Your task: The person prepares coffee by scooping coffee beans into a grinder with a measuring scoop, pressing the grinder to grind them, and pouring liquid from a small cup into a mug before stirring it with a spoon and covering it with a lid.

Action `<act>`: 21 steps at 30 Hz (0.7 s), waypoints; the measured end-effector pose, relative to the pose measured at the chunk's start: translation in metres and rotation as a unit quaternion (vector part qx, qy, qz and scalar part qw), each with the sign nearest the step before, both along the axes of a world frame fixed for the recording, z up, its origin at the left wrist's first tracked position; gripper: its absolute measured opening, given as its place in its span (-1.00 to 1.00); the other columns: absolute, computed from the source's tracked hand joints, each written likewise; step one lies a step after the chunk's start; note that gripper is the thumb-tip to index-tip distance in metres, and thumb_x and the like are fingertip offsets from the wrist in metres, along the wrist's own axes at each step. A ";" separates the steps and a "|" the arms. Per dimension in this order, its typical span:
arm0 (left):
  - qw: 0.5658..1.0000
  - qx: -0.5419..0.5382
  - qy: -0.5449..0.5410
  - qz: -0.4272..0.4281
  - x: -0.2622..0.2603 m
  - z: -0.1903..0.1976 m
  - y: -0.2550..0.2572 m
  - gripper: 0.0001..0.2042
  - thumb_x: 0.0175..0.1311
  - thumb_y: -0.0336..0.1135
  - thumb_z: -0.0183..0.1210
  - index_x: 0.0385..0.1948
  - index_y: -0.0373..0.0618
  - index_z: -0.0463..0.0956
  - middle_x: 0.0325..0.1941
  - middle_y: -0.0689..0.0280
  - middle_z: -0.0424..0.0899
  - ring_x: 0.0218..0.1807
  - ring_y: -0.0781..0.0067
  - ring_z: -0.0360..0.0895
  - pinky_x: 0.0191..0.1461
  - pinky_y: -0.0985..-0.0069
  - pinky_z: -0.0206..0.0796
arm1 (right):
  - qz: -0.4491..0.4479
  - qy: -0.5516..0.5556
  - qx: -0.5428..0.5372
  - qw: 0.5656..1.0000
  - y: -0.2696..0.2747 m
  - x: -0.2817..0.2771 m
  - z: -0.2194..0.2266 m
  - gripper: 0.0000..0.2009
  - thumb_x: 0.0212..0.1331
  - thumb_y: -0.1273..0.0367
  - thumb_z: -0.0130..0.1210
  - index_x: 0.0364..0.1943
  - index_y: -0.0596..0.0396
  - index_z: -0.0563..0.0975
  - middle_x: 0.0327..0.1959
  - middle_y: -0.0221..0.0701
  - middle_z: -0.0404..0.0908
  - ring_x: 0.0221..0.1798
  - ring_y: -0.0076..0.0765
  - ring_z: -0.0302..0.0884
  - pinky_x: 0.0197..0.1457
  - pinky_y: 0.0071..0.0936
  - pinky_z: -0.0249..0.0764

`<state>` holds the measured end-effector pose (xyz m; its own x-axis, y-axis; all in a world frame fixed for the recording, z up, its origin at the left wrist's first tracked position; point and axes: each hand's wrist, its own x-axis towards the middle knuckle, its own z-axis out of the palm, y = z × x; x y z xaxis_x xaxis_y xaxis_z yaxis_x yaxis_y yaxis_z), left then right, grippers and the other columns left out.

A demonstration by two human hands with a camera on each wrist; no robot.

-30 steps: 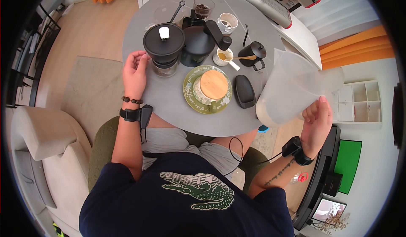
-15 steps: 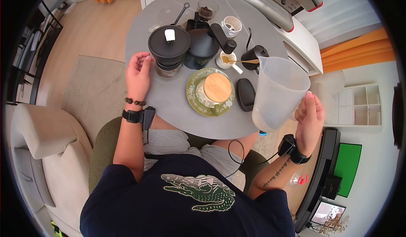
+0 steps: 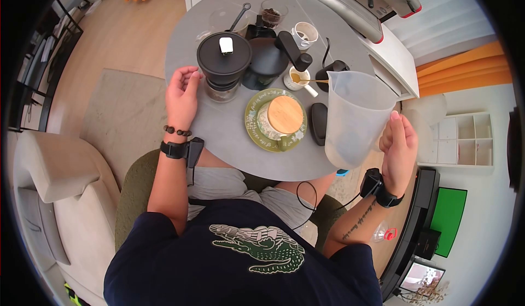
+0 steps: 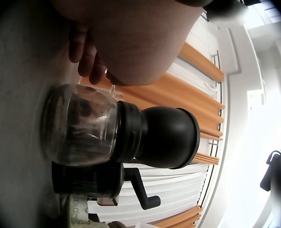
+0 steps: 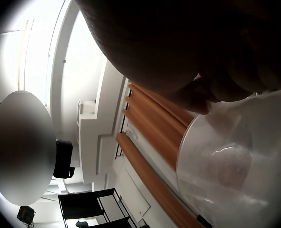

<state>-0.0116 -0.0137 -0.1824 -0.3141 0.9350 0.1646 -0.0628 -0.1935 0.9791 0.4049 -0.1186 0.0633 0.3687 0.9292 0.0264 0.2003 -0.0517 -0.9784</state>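
My right hand (image 3: 399, 150) grips the handle of a translucent plastic pitcher (image 3: 358, 117) at the table's right edge; its spout points toward the back. In the right wrist view the pitcher's round rim (image 5: 181, 156) shows below the curled fingers. My left hand (image 3: 183, 95) rests at the table's left edge with loosely bent fingers, holding nothing. Beside it stands a manual coffee grinder (image 3: 223, 60) with a wide black top and a glass jar (image 4: 81, 126) below. A green saucer (image 3: 257, 136) in front carries a cup covered by a round wooden lid (image 3: 285, 115).
Behind the saucer stand a black crank-handled device (image 3: 265, 60), a small white cup (image 3: 295, 82) with a spoon, another white cup (image 3: 304, 35) and a glass of dark grounds (image 3: 272, 15). The pitcher partly covers a black kettle (image 3: 336, 66) and a black oval object (image 3: 318, 123).
The pitcher has swung left and tipped more upright, now overlapping the kettle and the oval object. My right hand has shifted slightly left with it; the left hand stays beside the grinder.
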 end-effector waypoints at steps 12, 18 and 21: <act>1.000 -0.001 0.000 0.002 0.000 -0.002 0.001 -0.79 0.70 -0.36 0.27 0.18 -0.25 0.66 -0.01 0.33 0.87 -0.02 0.64 0.70 0.14 0.58 0.55 | 0.029 -0.025 -0.019 0.999 0.013 -0.001 -0.004 -0.70 0.74 0.24 0.18 -0.29 -0.01 0.52 -0.55 -0.78 0.16 -0.55 -0.79 -0.05 -0.47 -0.55 -0.10; 1.000 -0.002 0.002 0.002 0.000 -0.002 0.001 -0.79 0.70 -0.36 0.27 0.18 -0.25 0.66 -0.01 0.32 0.87 -0.02 0.63 0.71 0.14 0.57 0.55 | 0.028 -0.043 -0.027 0.998 0.018 -0.004 -0.002 -0.69 0.74 0.22 0.18 -0.29 -0.01 0.53 -0.56 -0.78 0.14 -0.55 -0.79 -0.07 -0.47 -0.54 -0.10; 1.000 -0.002 0.003 0.003 0.000 -0.001 0.000 -0.79 0.70 -0.36 0.27 0.17 -0.25 0.66 -0.01 0.32 0.87 -0.02 0.62 0.72 0.14 0.57 0.55 | 0.035 -0.052 -0.039 0.997 0.020 -0.006 0.000 -0.69 0.73 0.21 0.19 -0.29 -0.01 0.53 -0.56 -0.79 0.14 -0.55 -0.79 -0.07 -0.47 -0.55 -0.11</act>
<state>-0.0111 -0.0134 -0.1830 -0.3185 0.9339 0.1624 -0.0564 -0.1897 0.9802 0.3992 -0.0986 0.0630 0.3020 0.9532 -0.0133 0.3055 -0.1100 -0.9458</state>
